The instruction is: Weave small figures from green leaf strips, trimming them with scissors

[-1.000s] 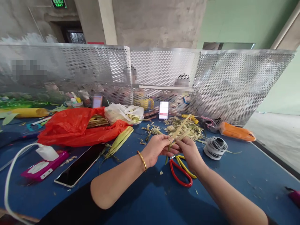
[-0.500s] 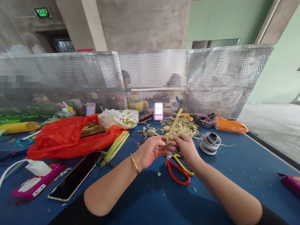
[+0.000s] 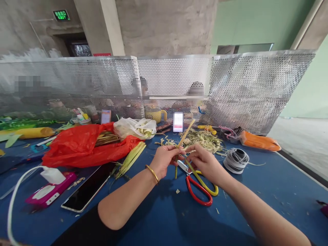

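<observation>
Both hands meet at the middle of the head view, which is all I have on my feed. The left hand (image 3: 164, 160) has its thumb and fingers closed together, pinching a pale plant strip (image 3: 186, 133) upright at a slant between them. The strip's straw-coloured upper end rises clear of the grip, and a greenish end hangs below it, above the counter (image 3: 153, 218).

The right hand (image 3: 206, 164) is half curled, its index finger reaching across to the left fingertips. I can't tell whether its thumb pinches anything: a greenish-yellow length slants down from those fingers, and from my end it blends with the yellow handle of the scissors (image 3: 189, 176) lying beneath. The scissors' blades run partly behind the hands, so I lose their tips.

Beyond the fingers I make out a heap of shredded plant scraps (image 3: 208, 140), partly covered by the right hand. A spool of grey ribbon (image 3: 235, 161) sits near the right forearm, and a bundle of yellow-green strips (image 3: 132, 158) lies to the left, against the red bag (image 3: 74, 145).

Through the perforated screen (image 3: 176, 73) I get people only as blurred shapes. A purple object (image 3: 324, 209) is cut off by the right edge.
</observation>
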{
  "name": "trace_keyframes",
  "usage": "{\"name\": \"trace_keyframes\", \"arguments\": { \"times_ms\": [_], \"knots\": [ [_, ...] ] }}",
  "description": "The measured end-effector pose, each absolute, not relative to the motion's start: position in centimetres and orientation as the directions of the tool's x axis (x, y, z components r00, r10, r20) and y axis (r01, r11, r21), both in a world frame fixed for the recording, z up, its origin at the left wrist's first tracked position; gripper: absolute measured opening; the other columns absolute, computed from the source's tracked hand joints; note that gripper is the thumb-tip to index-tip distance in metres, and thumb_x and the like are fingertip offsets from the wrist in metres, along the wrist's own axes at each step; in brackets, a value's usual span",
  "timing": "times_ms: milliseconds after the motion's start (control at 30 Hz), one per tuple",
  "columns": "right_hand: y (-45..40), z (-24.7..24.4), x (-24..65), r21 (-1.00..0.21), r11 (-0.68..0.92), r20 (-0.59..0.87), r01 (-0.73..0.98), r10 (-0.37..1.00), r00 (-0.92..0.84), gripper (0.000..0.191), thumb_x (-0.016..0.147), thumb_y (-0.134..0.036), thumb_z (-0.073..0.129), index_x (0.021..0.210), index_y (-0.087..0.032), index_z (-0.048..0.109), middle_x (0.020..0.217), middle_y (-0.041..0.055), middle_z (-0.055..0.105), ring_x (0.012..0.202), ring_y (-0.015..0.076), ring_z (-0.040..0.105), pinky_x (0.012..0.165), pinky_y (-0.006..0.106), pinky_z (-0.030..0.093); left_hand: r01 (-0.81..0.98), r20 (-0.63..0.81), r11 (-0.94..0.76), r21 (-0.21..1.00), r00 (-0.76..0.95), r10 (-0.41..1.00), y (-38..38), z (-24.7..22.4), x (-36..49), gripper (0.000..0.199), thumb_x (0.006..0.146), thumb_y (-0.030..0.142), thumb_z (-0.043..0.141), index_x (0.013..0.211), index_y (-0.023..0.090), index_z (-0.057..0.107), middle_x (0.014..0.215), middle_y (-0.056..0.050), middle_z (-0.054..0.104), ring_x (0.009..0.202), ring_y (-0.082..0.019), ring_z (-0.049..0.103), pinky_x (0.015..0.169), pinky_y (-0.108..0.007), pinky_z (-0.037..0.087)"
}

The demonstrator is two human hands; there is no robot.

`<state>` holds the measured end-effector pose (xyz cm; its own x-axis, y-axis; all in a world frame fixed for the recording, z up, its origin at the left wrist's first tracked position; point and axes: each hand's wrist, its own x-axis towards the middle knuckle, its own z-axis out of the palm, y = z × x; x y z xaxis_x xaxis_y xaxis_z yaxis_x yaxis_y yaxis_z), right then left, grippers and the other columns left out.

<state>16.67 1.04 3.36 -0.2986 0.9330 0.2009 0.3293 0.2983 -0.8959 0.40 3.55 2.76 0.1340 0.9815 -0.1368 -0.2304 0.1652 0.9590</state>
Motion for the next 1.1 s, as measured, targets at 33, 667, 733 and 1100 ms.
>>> {"name": "trace_keyframes", "arguments": {
  "times_ms": [33,667,733,1100],
  "knots": [
    [0.8,3.6,16.8,-0.841,0.395,0.250,0.369,0.890,-0.381,0.023,0.083,-0.011,0.044,0.099,-0.022,0.055,0.077,-0.0016,0.068,0.064,0.0131,0.066,0.063,0.026,0.050,-0.211,-0.126,0.153,0.965,0.135,0.983,3.7,2.6,0.3,0.012,0.069,0.018,0.071,0.078,0.011,0.071,0.072,-0.006,0.070,0.054,-0.011,0.060,0.039,-0.017,0.038],
    [1.4,2.4,17.1,-0.139,0.432,0.620,0.891,0.740,-0.262,0.021,0.093,-0.025,0.038,0.074,-0.021,0.048,0.064,0.0010,0.055,0.054,0.0154,0.049,0.051,0.027,0.025,-0.025,-0.089,0.108,0.994,0.406,0.910,1.9,2.7,1.4,0.012,0.076,0.021,0.066,0.082,0.014,0.072,0.083,-0.008,0.071,0.060,-0.014,0.064,0.043,-0.020,0.045],
    [1.4,2.2,17.0,-0.211,0.399,0.592,0.892,0.778,-0.208,0.022,0.092,-0.026,0.040,0.072,-0.021,0.047,0.062,0.0002,0.055,0.055,0.0147,0.050,0.051,0.025,0.023,-0.066,-0.098,0.137,0.988,0.414,0.905,1.9,2.5,1.5,0.013,0.075,0.023,0.067,0.084,0.014,0.072,0.085,-0.008,0.071,0.062,-0.014,0.065,0.045,-0.021,0.046],
    [1.7,1.4,16.3,-0.569,0.227,0.412,0.791,0.910,0.035,0.028,0.085,-0.032,0.047,0.059,-0.022,0.041,0.051,-0.0037,0.047,0.050,0.0131,0.042,0.048,0.024,0.024,-0.181,-0.130,0.165,0.970,0.190,0.973,1.1,0.6,2.8,0.021,0.068,0.016,0.073,0.087,0.013,0.066,0.067,-0.003,0.067,0.060,-0.014,0.064,0.041,-0.017,0.039]
  ]
}}
